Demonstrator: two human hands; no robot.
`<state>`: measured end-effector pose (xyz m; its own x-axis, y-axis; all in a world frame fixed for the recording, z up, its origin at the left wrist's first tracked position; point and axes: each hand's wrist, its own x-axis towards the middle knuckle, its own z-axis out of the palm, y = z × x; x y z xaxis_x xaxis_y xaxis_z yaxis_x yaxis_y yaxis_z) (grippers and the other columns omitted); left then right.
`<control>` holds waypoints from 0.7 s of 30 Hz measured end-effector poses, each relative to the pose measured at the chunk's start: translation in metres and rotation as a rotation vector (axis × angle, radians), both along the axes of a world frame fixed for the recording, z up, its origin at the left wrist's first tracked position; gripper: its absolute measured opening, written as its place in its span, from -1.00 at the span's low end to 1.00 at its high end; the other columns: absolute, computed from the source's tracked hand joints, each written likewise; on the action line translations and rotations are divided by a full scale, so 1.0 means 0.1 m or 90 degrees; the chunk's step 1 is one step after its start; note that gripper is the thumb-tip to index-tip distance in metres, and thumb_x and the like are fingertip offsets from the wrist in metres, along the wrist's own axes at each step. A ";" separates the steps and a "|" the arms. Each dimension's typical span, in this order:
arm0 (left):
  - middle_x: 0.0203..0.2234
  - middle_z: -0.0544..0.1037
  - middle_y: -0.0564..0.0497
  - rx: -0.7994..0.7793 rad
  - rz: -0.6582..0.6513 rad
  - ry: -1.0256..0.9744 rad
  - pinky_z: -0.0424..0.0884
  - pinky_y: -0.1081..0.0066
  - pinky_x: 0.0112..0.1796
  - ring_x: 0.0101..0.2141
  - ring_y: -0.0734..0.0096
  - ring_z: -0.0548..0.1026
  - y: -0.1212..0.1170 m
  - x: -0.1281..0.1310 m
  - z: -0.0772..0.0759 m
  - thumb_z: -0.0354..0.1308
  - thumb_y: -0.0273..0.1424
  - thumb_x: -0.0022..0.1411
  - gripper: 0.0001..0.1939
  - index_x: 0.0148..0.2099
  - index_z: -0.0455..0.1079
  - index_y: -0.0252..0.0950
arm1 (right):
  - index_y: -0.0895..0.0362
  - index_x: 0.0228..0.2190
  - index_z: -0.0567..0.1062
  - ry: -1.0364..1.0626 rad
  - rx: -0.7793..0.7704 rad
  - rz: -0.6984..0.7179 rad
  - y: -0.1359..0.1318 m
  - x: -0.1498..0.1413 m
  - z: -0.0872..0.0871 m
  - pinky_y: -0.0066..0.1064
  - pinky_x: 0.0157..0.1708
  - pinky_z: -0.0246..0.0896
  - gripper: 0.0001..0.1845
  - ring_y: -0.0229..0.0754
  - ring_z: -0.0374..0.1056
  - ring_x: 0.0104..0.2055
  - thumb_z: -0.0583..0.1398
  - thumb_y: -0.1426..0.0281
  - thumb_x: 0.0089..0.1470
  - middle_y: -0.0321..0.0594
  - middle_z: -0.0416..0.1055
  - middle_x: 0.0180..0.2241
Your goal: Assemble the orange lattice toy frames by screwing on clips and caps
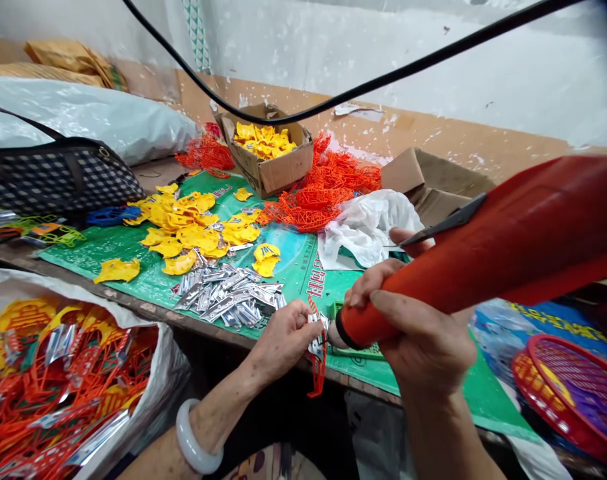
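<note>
My left hand [289, 333] pinches an orange-red plastic lattice piece [318, 377] with a silver part [317, 341] on it, at the table's front edge. Wrapped round a large red tube-shaped tool [448, 260] is my right hand [423, 340]; the tool's nose points at the lattice piece. Whether the nose touches it I cannot tell. A dark, pointed blade-like part [441, 223] shows along the tool's upper side. Just left of my left hand lie loose silver strips [233, 297], with a heap of yellow plastic pieces [198, 227] behind them.
A cardboard box [283, 172] of yellow pieces stands at the back, amid orange-red lattice parts [328, 193]. White cloth [368, 223] lies right of them. A white sack [176, 360] of mixed parts is at left front, a red mesh basket [538, 373] at right. A black cable [383, 80] hangs across.
</note>
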<state>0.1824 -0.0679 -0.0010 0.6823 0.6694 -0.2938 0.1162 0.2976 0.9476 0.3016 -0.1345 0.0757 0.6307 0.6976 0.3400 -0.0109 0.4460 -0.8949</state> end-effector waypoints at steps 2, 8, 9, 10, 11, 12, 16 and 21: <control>-0.72 0.25 0.28 0.012 0.003 -0.004 0.17 0.58 -0.66 -0.70 0.57 0.23 0.00 0.01 -0.01 0.18 -0.32 0.07 -0.81 -0.36 0.19 -0.22 | 0.12 -0.58 0.48 0.001 -0.005 0.012 0.01 0.01 -0.01 -0.27 -0.48 0.30 -0.91 -0.23 0.31 -0.54 0.31 0.45 -0.25 -0.31 0.39 -0.54; -0.69 0.31 0.25 0.007 0.005 -0.025 0.21 0.55 -0.62 -0.68 0.55 0.27 0.00 0.03 -0.04 0.19 -0.28 0.07 -0.79 -0.36 0.20 -0.23 | 0.12 -0.54 0.50 -0.024 -0.017 0.018 0.00 0.03 -0.06 -0.24 -0.46 0.34 -0.90 -0.21 0.33 -0.52 0.32 0.42 -0.22 -0.30 0.42 -0.50; -0.69 0.32 0.25 0.002 0.008 -0.030 0.20 0.55 -0.63 -0.68 0.55 0.27 0.00 0.03 -0.04 0.19 -0.27 0.06 -0.78 -0.37 0.20 -0.22 | 0.11 -0.53 0.51 -0.028 -0.022 0.018 0.00 0.03 -0.06 -0.24 -0.45 0.35 -0.90 -0.21 0.34 -0.52 0.33 0.42 -0.21 -0.30 0.42 -0.50; -0.69 0.32 0.24 -0.003 0.011 -0.033 0.19 0.55 -0.62 -0.68 0.54 0.28 -0.01 0.03 -0.05 0.20 -0.27 0.05 -0.77 -0.37 0.20 -0.22 | 0.11 -0.52 0.51 -0.029 -0.026 0.019 0.00 0.03 -0.07 -0.24 -0.45 0.35 -0.89 -0.22 0.33 -0.52 0.33 0.42 -0.21 -0.31 0.42 -0.50; -0.68 0.33 0.24 -0.007 0.012 -0.035 0.19 0.55 -0.62 -0.67 0.54 0.28 -0.01 0.03 -0.05 0.21 -0.28 0.05 -0.77 -0.37 0.20 -0.22 | 0.11 -0.51 0.51 -0.031 -0.029 0.021 0.00 0.02 -0.07 -0.25 -0.46 0.35 -0.89 -0.22 0.33 -0.53 0.33 0.41 -0.21 -0.31 0.42 -0.50; -0.68 0.33 0.24 -0.009 0.013 -0.036 0.18 0.55 -0.62 -0.67 0.54 0.28 -0.01 0.03 -0.05 0.21 -0.28 0.05 -0.77 -0.37 0.21 -0.22 | 0.11 -0.52 0.51 -0.031 -0.030 0.023 0.00 0.02 -0.08 -0.25 -0.46 0.35 -0.89 -0.22 0.33 -0.53 0.33 0.41 -0.21 -0.31 0.41 -0.50; -0.66 0.35 0.22 -0.001 0.009 -0.028 0.17 0.55 -0.60 -0.66 0.55 0.28 0.00 0.03 -0.08 0.18 -0.31 0.07 -0.80 -0.36 0.21 -0.24 | 0.12 -0.54 0.51 -0.027 -0.031 0.022 0.00 -0.01 -0.07 -0.24 -0.48 0.34 -0.90 -0.21 0.32 -0.54 0.33 0.42 -0.23 -0.31 0.41 -0.52; -0.67 0.34 0.22 -0.002 0.007 -0.026 0.15 0.55 -0.60 -0.66 0.56 0.27 0.00 0.02 -0.10 0.18 -0.31 0.08 -0.79 -0.34 0.20 -0.24 | 0.12 -0.55 0.51 -0.011 -0.025 0.021 0.01 -0.03 -0.05 -0.23 -0.46 0.34 -0.90 -0.21 0.32 -0.54 0.33 0.43 -0.25 -0.29 0.41 -0.52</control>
<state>0.1841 -0.0681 -0.0113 0.6865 0.6761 -0.2676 0.0735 0.3016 0.9506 0.2983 -0.1339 0.0707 0.6009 0.7314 0.3224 -0.0092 0.4097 -0.9122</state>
